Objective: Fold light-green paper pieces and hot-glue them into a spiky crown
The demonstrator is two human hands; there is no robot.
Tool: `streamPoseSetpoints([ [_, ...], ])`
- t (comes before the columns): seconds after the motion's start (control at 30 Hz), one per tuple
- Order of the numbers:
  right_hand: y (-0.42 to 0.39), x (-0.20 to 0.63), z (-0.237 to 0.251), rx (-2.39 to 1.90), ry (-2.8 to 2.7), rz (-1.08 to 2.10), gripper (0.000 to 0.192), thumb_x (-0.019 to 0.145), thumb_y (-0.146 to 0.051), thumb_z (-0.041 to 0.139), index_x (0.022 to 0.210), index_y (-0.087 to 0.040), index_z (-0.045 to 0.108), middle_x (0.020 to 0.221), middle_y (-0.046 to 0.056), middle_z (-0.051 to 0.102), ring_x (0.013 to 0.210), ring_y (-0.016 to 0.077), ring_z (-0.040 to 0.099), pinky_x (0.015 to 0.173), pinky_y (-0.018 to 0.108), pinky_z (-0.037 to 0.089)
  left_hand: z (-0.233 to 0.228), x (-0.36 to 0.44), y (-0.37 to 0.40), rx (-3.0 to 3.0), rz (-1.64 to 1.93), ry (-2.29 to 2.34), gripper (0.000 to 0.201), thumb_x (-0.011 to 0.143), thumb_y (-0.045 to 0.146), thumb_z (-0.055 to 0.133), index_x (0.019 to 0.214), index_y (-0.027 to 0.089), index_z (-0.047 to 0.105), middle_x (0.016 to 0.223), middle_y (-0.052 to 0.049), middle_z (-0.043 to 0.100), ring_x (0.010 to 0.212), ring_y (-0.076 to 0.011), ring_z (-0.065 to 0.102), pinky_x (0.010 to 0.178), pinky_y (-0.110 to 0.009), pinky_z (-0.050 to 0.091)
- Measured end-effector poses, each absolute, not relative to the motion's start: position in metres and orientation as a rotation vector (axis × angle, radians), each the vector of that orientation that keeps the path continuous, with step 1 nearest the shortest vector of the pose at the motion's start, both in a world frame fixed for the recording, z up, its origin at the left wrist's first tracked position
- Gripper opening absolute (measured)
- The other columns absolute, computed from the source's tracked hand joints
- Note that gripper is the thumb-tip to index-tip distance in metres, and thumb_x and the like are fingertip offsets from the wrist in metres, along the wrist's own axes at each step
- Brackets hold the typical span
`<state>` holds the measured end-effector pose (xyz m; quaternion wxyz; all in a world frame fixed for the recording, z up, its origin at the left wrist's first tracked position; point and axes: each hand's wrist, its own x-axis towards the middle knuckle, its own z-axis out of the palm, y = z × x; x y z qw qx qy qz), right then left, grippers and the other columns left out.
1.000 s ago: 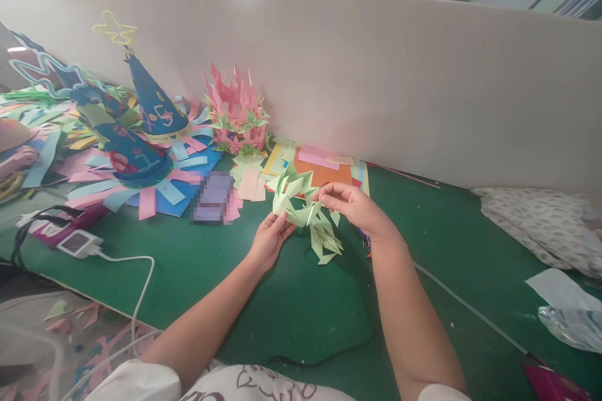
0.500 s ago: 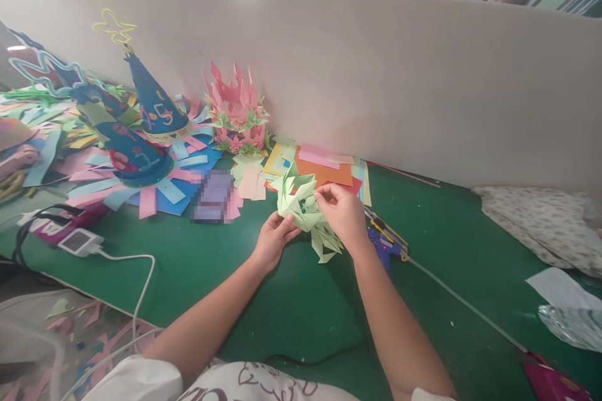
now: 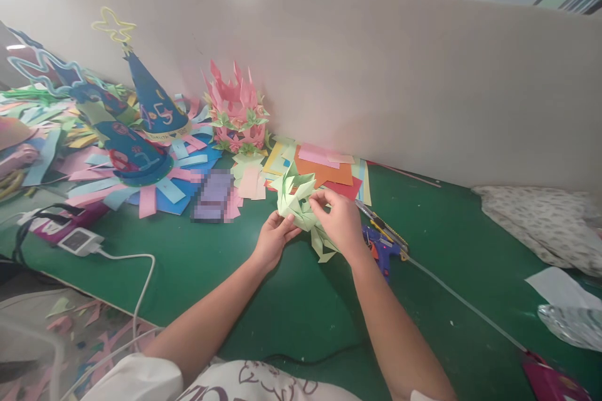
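A light green folded paper piece with spiky points is held between both hands just above the green table. My left hand pinches its lower left edge from below. My right hand grips its right side, fingers curled over the folds. Part of the green paper hangs down under my right hand.
A blue glue gun and a yellow cutter lie just right of my right hand. Coloured paper sheets, a pink paper crown and blue cone hats stand behind. A charger and white cable lie left, cloth right.
My right hand moved left and down onto the green paper, uncovering the glue gun and cutter. The paper piece went from stretched out to bunched together. My left hand barely moved.
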<state>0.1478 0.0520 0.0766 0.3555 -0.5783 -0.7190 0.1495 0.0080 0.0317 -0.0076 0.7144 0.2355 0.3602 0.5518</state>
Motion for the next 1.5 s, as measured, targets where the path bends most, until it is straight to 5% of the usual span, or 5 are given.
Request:
streamPoseSetpoints([
  [1.5,0.0438,0.1433,0.0765,-1.484,-1.817,0.445,0.013,0.081,-0.029,0.053,0.074,-0.022,0.061,0.075,0.001,0.068,0.073,0.0177,0.060,0.072,0.030,0.045,-0.0042,0.0073,0.0322,0.498,1.223,0.786,0.028,0.074,0.033,0.070,0.096,0.018,0.059,0.097,-0.003,0.067,0.081,-0.0137,0.066,0.085,-0.033,0.050],
])
